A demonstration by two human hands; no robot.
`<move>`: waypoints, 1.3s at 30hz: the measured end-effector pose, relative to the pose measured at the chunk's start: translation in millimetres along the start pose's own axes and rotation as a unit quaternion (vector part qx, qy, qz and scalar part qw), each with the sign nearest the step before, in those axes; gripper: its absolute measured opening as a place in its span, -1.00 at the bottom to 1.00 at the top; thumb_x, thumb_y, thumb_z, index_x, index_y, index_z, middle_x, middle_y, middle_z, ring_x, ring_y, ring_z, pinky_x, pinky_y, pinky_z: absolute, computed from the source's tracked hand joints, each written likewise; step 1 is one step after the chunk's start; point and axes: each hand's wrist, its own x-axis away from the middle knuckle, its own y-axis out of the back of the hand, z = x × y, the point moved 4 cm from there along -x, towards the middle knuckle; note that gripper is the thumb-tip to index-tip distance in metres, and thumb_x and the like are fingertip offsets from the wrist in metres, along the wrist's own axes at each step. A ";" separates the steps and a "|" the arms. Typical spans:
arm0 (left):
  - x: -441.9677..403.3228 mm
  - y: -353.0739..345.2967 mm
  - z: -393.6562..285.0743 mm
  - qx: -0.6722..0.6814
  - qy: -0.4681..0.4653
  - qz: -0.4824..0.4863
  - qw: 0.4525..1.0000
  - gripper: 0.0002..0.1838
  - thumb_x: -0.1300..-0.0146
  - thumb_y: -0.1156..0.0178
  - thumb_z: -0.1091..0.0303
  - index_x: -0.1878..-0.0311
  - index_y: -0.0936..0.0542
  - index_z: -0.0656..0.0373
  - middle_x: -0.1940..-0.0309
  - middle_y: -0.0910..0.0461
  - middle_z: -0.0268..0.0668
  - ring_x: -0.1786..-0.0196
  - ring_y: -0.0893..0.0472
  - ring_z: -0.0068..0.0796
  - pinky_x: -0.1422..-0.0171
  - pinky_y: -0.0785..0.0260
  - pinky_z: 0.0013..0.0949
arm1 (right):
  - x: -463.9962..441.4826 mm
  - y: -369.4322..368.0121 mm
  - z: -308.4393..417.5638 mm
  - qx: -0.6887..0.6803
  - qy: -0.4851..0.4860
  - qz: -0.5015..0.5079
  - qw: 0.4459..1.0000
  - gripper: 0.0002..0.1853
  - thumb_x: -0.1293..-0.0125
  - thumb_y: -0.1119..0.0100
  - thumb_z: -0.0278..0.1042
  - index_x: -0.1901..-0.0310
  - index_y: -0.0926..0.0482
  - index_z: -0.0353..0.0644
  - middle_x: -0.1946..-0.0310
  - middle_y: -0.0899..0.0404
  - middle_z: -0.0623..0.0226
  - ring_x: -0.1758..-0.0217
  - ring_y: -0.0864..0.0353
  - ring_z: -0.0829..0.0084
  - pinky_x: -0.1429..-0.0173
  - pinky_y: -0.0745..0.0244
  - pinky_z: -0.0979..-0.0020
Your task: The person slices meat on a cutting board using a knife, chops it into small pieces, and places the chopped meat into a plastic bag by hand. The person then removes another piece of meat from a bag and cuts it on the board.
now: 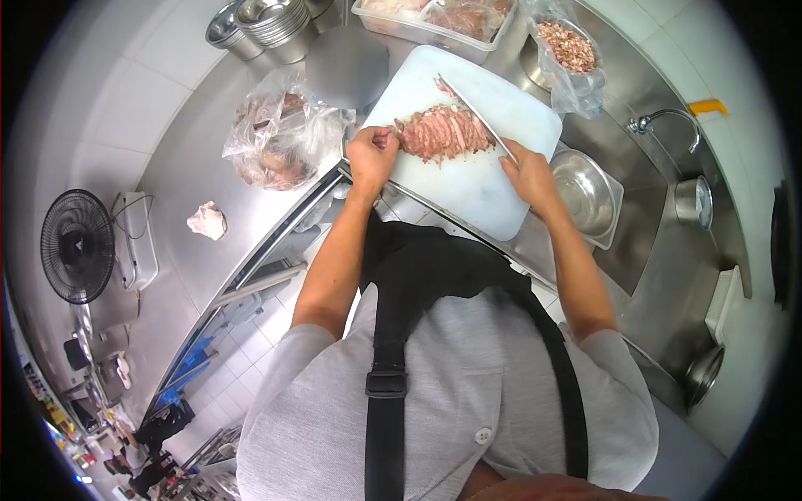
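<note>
Right hand grips a knife; left hand curls closed beside sliced meat. It is likely soft, slippery; steady its left end.

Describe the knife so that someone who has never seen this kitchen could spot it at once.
Find the large white cutting board on the steel counter, then the row of sliced meat across it. At the row's right end in the picture, the right hand grips the knife. Long, thin and metallic, it stands apart from the pink meat beside it.
</note>
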 end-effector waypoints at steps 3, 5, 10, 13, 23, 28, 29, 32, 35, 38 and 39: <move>4.4 4.8 -2.5 -0.006 0.032 0.009 0.999 -0.78 -0.24 -0.46 0.42 0.15 -0.79 0.40 0.31 -0.82 -0.09 0.32 -0.78 -0.40 0.10 -0.66 -0.34 | -17.9 5.8 -5.1 -0.029 -0.004 -0.017 0.999 -0.53 -0.51 -0.26 -0.23 -0.41 -0.65 -0.02 0.09 -0.78 -0.22 -0.04 -0.77 -0.23 -0.21 -0.63 -0.06; 9.1 9.0 -7.3 -0.006 0.042 0.008 0.999 -0.78 -0.25 -0.46 0.41 0.15 -0.79 0.40 0.31 -0.82 -0.12 0.31 -0.78 -0.43 0.09 -0.66 -0.35 | -25.9 10.8 5.1 -0.022 -0.023 -0.025 0.999 -0.54 -0.49 -0.27 -0.24 -0.39 -0.67 -0.05 0.06 -0.78 -0.20 -0.05 -0.77 -0.22 -0.21 -0.64 -0.04; 11.2 6.6 10.0 0.041 0.061 -0.028 0.997 -0.75 -0.30 -0.48 0.29 0.07 -0.82 0.26 0.28 -0.85 -0.14 0.22 -0.82 -0.36 0.01 -0.65 -0.28 | -36.1 5.7 -4.9 -0.006 0.077 0.034 0.996 -0.51 -0.48 -0.28 -0.26 -0.41 -0.65 -0.06 -0.04 -0.78 -0.16 -0.15 -0.76 -0.18 -0.28 -0.62 0.00; 15.3 5.2 26.6 -0.006 0.050 -0.049 0.998 -0.82 -0.32 -0.41 0.30 0.15 -0.86 0.16 0.30 -0.86 -0.17 0.26 -0.82 -0.37 0.07 -0.68 -0.24 | -42.7 5.6 -15.7 0.001 0.118 -0.022 0.993 -0.48 -0.50 -0.21 -0.31 -0.46 -0.60 -0.15 -0.24 -0.72 -0.13 -0.33 -0.69 -0.11 -0.44 -0.55 0.07; 57.8 -24.2 -31.0 0.249 0.092 0.047 0.963 -0.87 -0.22 -0.53 0.36 0.25 -0.84 0.20 0.38 -0.83 -0.34 0.33 -0.74 -0.57 0.20 -0.60 -0.38 | -75.9 -18.1 -52.1 -0.117 0.180 -0.032 0.976 -0.54 -0.46 -0.43 -0.45 -0.36 -0.68 -0.20 -0.04 -0.73 0.16 0.03 -0.69 0.37 -0.06 -0.63 0.36; 111.7 18.2 -38.1 0.289 0.152 0.031 0.945 -0.85 -0.22 -0.53 0.39 0.26 -0.79 0.27 0.39 -0.81 -0.29 0.38 -0.74 -0.57 0.28 -0.58 -0.41 | 4.3 -75.6 100.5 -0.316 0.232 0.203 0.897 -0.66 -0.42 -0.42 -0.53 -0.21 -0.72 -0.26 0.06 -0.73 0.28 0.10 -0.64 0.53 0.04 -0.59 0.45; 121.1 25.3 -28.1 0.291 0.158 0.005 0.944 -0.84 -0.21 -0.53 0.38 0.27 -0.79 0.26 0.41 -0.80 -0.28 0.42 -0.73 -0.57 0.31 -0.58 -0.40 | 9.5 -85.5 110.9 -0.307 0.236 0.225 0.894 -0.69 -0.42 -0.42 -0.55 -0.17 -0.73 -0.28 0.09 -0.74 0.31 0.12 -0.64 0.55 0.05 -0.58 0.46; 153.6 61.3 -21.1 0.266 0.169 -0.028 0.949 -0.84 -0.23 -0.51 0.39 0.24 -0.78 0.27 0.39 -0.81 -0.26 0.41 -0.74 -0.56 0.31 -0.58 -0.44 | 26.6 -108.4 134.5 -0.310 0.236 0.296 0.872 -0.74 -0.38 -0.44 -0.60 -0.08 -0.74 -0.30 0.18 -0.75 0.35 0.17 -0.64 0.57 0.07 -0.56 0.49; 193.6 87.3 -12.4 0.318 0.227 -0.033 0.920 -0.83 -0.31 -0.54 0.35 0.24 -0.78 0.25 0.37 -0.82 -0.28 0.34 -0.78 -0.55 0.25 -0.61 -0.46 | 56.4 -120.0 158.6 -0.302 0.260 0.346 0.850 -0.75 -0.35 -0.42 -0.64 -0.05 -0.72 -0.32 0.24 -0.74 0.34 0.21 -0.67 0.57 0.06 -0.57 0.48; 239.6 113.7 -9.0 0.316 0.273 -0.068 0.906 -0.83 -0.34 -0.56 0.34 0.26 -0.78 0.23 0.36 -0.82 -0.28 0.32 -0.79 -0.55 0.23 -0.61 -0.47 | 89.6 -142.1 173.5 -0.279 0.293 0.379 0.832 -0.78 -0.32 -0.43 -0.65 0.02 -0.71 -0.33 0.26 -0.74 0.35 0.23 -0.68 0.56 0.10 -0.57 0.49; 257.7 125.5 -14.8 0.300 0.283 -0.081 0.908 -0.82 -0.34 -0.56 0.34 0.27 -0.78 0.23 0.37 -0.82 -0.28 0.32 -0.79 -0.55 0.23 -0.61 -0.47 | 104.4 -147.3 179.3 -0.267 0.301 0.395 0.826 -0.79 -0.32 -0.43 -0.66 0.03 -0.71 -0.33 0.26 -0.74 0.35 0.23 -0.69 0.55 0.11 -0.58 0.48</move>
